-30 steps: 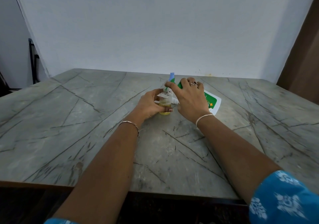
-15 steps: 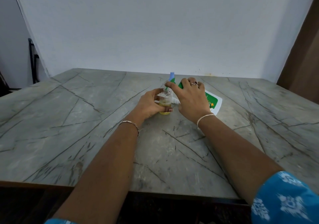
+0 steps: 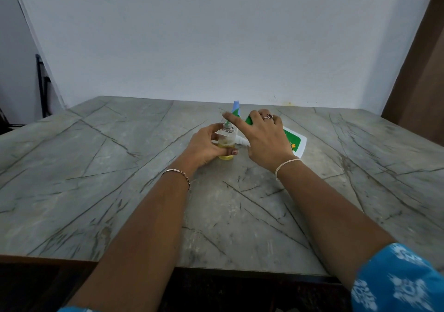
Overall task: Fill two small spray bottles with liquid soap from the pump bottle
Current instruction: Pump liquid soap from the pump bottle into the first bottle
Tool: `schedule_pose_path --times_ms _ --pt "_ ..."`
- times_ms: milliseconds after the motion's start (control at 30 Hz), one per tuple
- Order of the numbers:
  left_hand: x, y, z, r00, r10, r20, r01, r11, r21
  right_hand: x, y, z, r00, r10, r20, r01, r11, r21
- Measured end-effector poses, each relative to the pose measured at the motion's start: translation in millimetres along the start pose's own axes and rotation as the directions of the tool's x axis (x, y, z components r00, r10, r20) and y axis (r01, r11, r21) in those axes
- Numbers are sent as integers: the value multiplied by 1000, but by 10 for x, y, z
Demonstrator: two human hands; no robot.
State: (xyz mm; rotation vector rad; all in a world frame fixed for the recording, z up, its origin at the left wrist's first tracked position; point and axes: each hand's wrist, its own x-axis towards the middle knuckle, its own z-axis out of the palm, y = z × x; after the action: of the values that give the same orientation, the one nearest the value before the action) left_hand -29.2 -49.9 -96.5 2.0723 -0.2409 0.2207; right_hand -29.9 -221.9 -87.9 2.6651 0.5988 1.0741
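**Clerk:** Where is the small spray bottle?

**Inspector:** The small spray bottle (image 3: 226,143) stands upright on the table (image 3: 120,191), toward the far side and near the middle. Its body is clear and its threaded neck is open. Yellow liquid fills the lower part.

**Clerk:** And the left hand?

**Inspector:** The left hand (image 3: 204,145) is clamped round the bottle's body. The thumb crosses the front low down, and the fingers wrap behind.

**Clerk:** The pump bottle?

**Inspector:** The pump bottle (image 3: 294,141) is white with a green label. It sits tilted just to the right of the spray bottle, with its base toward the right. Its white spout (image 3: 241,141) points at the spray bottle's side. The inspector cannot tell whether the two touch.

**Clerk:** The right hand?

**Inspector:** The right hand (image 3: 264,136) grips the pump bottle's upper end. Its fingers curl over the green top and the thumb sits beneath. The index finger alone is stretched straight, reaching above the spray bottle's neck.

**Clerk:** Anything else to enter?

**Inspector:** A blue cap (image 3: 236,106) shows behind the spray bottle, and the hands hide what it belongs to. There is a chain bracelet (image 3: 179,172) on the left wrist and a pale band (image 3: 286,163) on the right. The right hand wears a ring (image 3: 268,117). A blue patterned sleeve (image 3: 396,280) shows at the lower right, and a pale wall (image 3: 216,35) stands behind the table.
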Motion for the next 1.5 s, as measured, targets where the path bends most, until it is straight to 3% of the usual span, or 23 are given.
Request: schedule_pose_path --times_ms 267,467,600,1000,1500 --pt "10 -42 -13 999 36 10 -36 999 -19 1 180 -78 999 -33 38 20 949 314" --pt "-7 -12 -9 999 46 13 -46 999 -13 10 143 -66 997 -25 70 -4 923 385" --pt "-8 -5 -3 999 36 12 -36 999 3 42 123 -73 993 13 117 -54 936 348" --pt "14 -29 1 1000 8 12 -8 1000 -1 78 16 -57 997 39 72 -52 982 181" --pt "14 -34 -12 1000 29 12 -29 1000 -11 41 31 -52 998 13 56 -19 993 117"
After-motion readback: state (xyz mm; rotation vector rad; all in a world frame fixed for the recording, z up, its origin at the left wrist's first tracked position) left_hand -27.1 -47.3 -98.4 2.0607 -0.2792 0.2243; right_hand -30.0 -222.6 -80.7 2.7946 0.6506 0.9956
